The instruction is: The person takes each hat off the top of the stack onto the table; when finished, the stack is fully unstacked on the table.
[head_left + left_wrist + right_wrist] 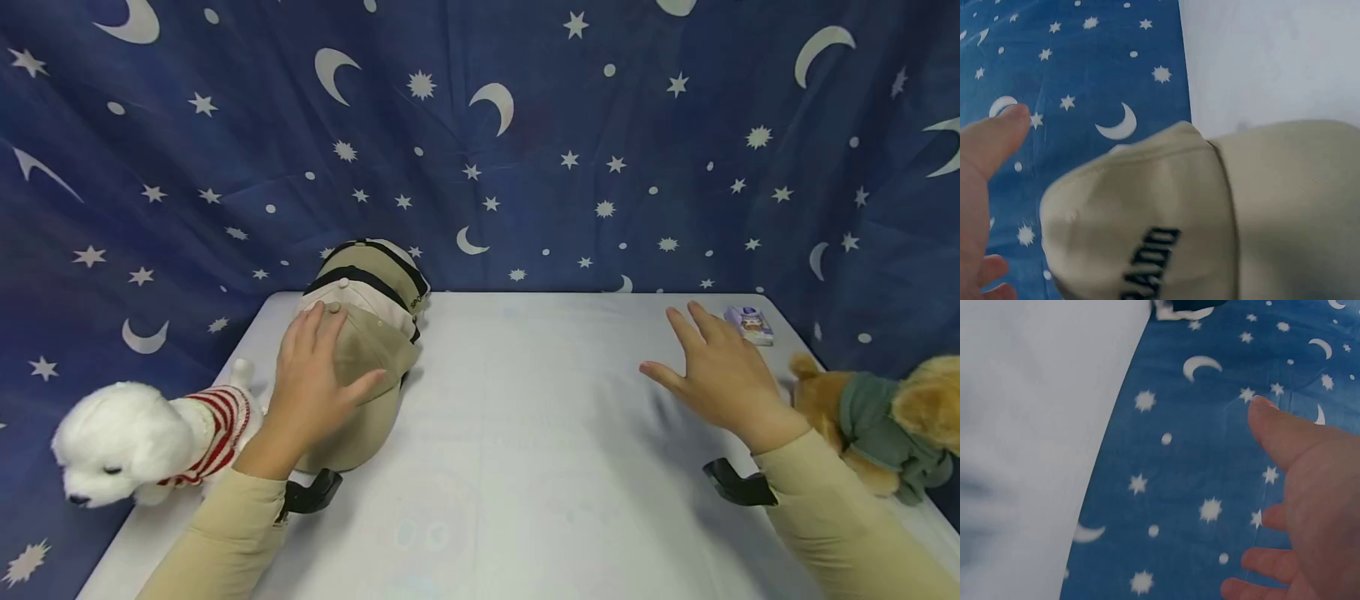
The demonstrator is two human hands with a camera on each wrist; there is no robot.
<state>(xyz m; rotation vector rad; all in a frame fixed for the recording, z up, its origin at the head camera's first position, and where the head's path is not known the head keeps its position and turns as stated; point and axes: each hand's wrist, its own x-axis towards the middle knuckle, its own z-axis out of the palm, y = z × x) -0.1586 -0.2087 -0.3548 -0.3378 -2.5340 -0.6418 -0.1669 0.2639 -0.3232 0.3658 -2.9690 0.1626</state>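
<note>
My left hand [309,383] is over a row of nested baseball caps at the left side of the table, fingers extended and thumb spread. The nearest cap [367,354] is tan, its brim [352,442] toward me; whether my fingertips touch it I cannot tell. Behind it sit a cream cap [363,300] and a tan one with black stripes [405,271]. In the left wrist view, dark letters show on the tan cap [1104,206], and the thumb is apart from it. My right hand [723,379] hovers above the table's right side with fingers spread, holding nothing.
A white plush dog [123,442] in a red-striped top sits at the left edge of the white table [517,417]. On the right are a brown plush toy [870,417] in grey-green clothing and a small purple pack [750,325]. A star-patterned blue curtain [525,217] hangs behind.
</note>
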